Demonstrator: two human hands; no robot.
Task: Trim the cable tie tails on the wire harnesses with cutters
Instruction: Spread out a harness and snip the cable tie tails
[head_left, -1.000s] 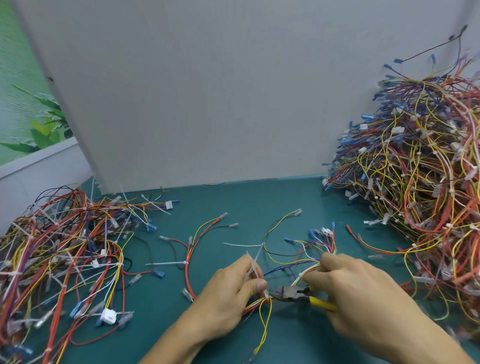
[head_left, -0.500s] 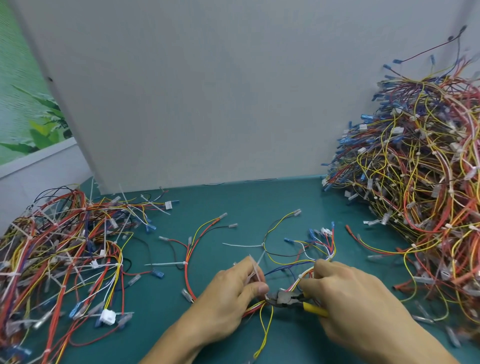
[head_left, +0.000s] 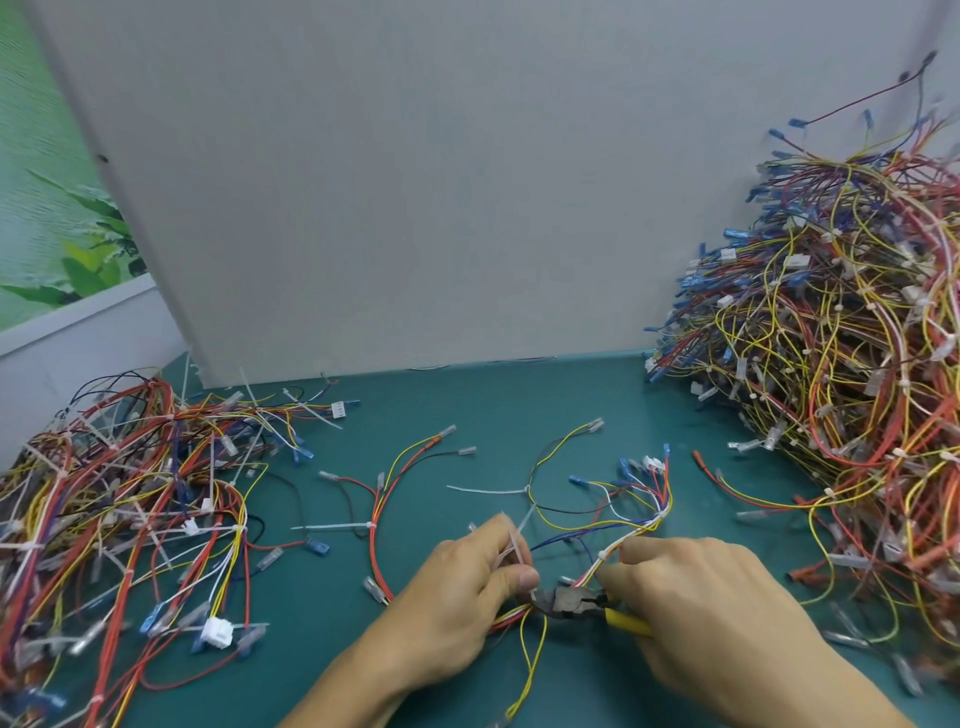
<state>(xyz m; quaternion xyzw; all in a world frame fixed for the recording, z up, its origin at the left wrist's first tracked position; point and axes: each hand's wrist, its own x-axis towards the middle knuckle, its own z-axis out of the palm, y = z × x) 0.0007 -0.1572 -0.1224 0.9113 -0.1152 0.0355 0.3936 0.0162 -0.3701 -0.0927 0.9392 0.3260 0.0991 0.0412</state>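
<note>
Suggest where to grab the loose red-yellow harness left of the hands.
Pinch the red-yellow harness just below its cable tie, from above. Wires are bunched there and lie flat on the mat; the tail sticks out left, likely clear for cutting.

Wire-harness assembly workshop, shown by a teal-covered table (head_left: 519, 415), closed off behind by a grey partition panel (head_left: 415, 182), harnesses (head_left: 841, 364) piled high at the right, another tangle (head_left: 130, 493) spread at the left

teal table (head_left: 519, 415) | left harness pile (head_left: 130, 493) | right harness heap (head_left: 831, 364) | loose harness (head_left: 370, 526)
</note>
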